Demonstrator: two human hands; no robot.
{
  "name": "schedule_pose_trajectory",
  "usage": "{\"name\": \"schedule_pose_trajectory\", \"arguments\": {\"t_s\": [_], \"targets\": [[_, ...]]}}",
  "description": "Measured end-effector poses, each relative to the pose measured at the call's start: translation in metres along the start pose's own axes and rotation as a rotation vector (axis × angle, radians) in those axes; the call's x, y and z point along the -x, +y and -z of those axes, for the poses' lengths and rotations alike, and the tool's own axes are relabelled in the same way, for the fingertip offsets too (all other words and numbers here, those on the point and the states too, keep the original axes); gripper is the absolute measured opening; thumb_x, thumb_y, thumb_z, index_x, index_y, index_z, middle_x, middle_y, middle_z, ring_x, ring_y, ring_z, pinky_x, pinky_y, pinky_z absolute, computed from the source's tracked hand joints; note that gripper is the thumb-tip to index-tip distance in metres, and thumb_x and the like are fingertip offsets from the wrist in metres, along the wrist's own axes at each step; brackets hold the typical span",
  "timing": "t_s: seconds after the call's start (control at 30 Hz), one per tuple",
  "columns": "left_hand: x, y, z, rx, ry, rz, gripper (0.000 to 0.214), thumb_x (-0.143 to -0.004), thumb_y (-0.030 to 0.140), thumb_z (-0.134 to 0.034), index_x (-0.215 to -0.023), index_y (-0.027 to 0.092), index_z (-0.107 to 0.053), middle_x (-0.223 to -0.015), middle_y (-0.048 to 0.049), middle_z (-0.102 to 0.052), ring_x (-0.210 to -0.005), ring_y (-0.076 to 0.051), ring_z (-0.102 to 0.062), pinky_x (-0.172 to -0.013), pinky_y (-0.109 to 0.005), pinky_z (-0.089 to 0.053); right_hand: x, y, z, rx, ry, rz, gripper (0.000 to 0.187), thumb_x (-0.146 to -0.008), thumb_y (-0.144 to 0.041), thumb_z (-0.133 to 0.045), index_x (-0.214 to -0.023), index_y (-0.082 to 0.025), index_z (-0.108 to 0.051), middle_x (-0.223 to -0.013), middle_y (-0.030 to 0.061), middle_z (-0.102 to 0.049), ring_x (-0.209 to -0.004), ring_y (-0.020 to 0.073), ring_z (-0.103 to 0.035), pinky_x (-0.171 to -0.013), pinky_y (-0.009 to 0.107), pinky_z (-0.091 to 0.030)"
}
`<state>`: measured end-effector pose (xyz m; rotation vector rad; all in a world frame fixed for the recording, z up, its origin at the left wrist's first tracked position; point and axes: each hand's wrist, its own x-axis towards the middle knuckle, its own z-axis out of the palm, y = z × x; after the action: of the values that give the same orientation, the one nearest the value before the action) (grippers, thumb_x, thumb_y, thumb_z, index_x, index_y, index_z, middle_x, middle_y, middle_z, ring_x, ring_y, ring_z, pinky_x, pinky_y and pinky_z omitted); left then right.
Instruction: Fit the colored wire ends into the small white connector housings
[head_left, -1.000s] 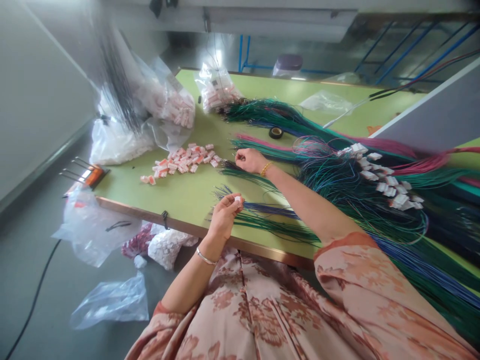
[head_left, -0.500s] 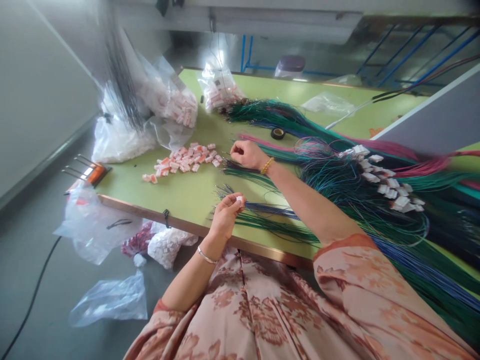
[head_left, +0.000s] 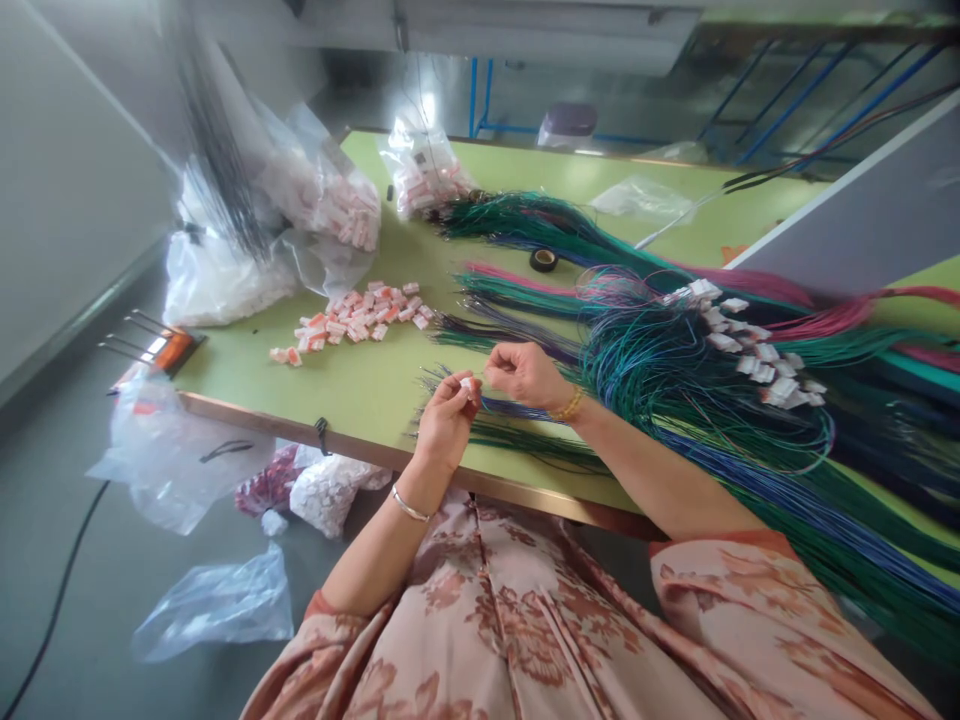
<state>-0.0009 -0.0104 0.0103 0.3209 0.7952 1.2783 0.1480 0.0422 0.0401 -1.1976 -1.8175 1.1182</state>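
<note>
My left hand (head_left: 442, 425) is closed in a pinch around a small white connector housing (head_left: 466, 384), above the table's front edge. Just to its right, my right hand (head_left: 525, 375) is pinched on a thin wire, whose end is too small to make out clearly. The two sets of fingertips almost meet. Beneath and beside my hands lie bundles of blue wires (head_left: 517, 409) and green wires (head_left: 525, 441), their bare ends pointing left. A pile of white and orange connector housings (head_left: 360, 315) is spread on the table to the left.
Wired white connectors (head_left: 765, 355) lie on tangled wires at right. Black tape (head_left: 544, 260) sits behind my hands. Plastic bags of connectors (head_left: 427, 180) stand at the back left. An orange-based holder with metal prongs (head_left: 176, 350) is at the green table's (head_left: 300, 385) left corner.
My right hand has come from the wire ends farther back, toward me and slightly right, up to the connector housing. My left hand keeps its hold; the view has shifted slightly.
</note>
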Motion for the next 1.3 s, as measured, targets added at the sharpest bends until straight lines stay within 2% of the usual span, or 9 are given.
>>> {"name": "schedule_pose_trajectory", "arguments": {"t_s": [0.13,0.3,0.63,0.87,1.0,1.13,1.3], "targets": [[-0.001,0.001,-0.001,0.021,-0.007,0.02,0.019,-0.073,0.01,-0.07,-0.09,0.015,-0.065,-0.082,-0.0014,-0.065,-0.068,-0.007,-0.056,-0.068,-0.019,-0.045,0.015,0.006,-0.002,0.017,-0.02,-0.007,0.019,-0.07,-0.034,-0.056,-0.064,-0.016,-0.054,-0.054,-0.0043,-0.049,-0.05,0.0063,-0.036,-0.049,0.02,-0.03],[-0.001,-0.001,-0.002,0.012,-0.006,0.028,0.019,-0.073,0.009,-0.069,-0.091,0.016,-0.066,-0.081,-0.0013,-0.065,-0.069,-0.007,-0.058,-0.069,-0.019,-0.046,0.022,0.012,-0.004,0.086,0.006,0.016,0.017,-0.07,-0.032,-0.056,-0.063,-0.016,-0.054,-0.051,-0.0056,-0.045,-0.048,0.0059,-0.032,-0.048,0.021,-0.026],[0.001,-0.003,-0.003,-0.033,0.016,-0.005,0.02,-0.072,0.012,-0.072,-0.091,0.016,-0.065,-0.081,-0.001,-0.065,-0.069,-0.007,-0.057,-0.073,-0.021,-0.045,0.027,0.006,-0.011,0.301,0.137,0.026,0.018,-0.072,-0.03,-0.056,-0.064,-0.016,-0.062,-0.055,-0.0012,-0.054,-0.052,0.0087,-0.04,-0.054,0.023,-0.028],[0.001,-0.003,-0.003,-0.081,0.023,-0.031,0.022,-0.071,0.017,-0.075,-0.091,0.017,-0.065,-0.082,-0.0004,-0.065,-0.069,-0.007,-0.057,-0.076,-0.023,-0.045,0.028,0.005,-0.011,0.349,0.141,0.039,0.016,-0.072,-0.03,-0.056,-0.062,-0.017,-0.059,-0.054,-0.001,-0.055,-0.053,0.0097,-0.041,-0.053,0.023,-0.028],[0.003,-0.003,-0.003,-0.11,0.042,-0.067,0.025,-0.068,0.019,-0.079,-0.09,0.017,-0.067,-0.082,-0.0007,-0.066,-0.069,-0.007,-0.056,-0.074,-0.022,-0.045,0.027,0.004,-0.01,0.324,0.131,0.061,0.017,-0.073,-0.031,-0.056,-0.062,-0.017,-0.058,-0.054,-0.0017,-0.052,-0.051,0.0089,-0.037,-0.053,0.023,-0.027],[0.004,-0.006,-0.005,-0.153,0.042,-0.091,0.026,-0.066,0.021,-0.081,-0.088,0.017,-0.068,-0.078,0.0005,-0.066,-0.068,-0.007,-0.056,-0.072,-0.021,-0.045,0.026,0.01,-0.013,0.202,0.069,0.083,0.018,-0.074,-0.032,-0.055,-0.063,-0.017,-0.056,-0.053,-0.0036,-0.049,-0.049,0.0077,-0.034,-0.051,0.022,-0.028],[0.0,-0.008,-0.007,-0.175,0.076,-0.116,0.025,-0.066,0.02,-0.081,-0.086,0.015,-0.068,-0.071,0.002,-0.063,-0.064,-0.006,-0.055,-0.068,-0.021,-0.043,0.024,0.019,-0.015,0.109,0.0,0.089,0.02,-0.079,-0.033,-0.055,-0.07,-0.016,-0.057,-0.057,-0.0032,-0.053,-0.052,0.0078,-0.038,-0.052,0.021,-0.03]]}}
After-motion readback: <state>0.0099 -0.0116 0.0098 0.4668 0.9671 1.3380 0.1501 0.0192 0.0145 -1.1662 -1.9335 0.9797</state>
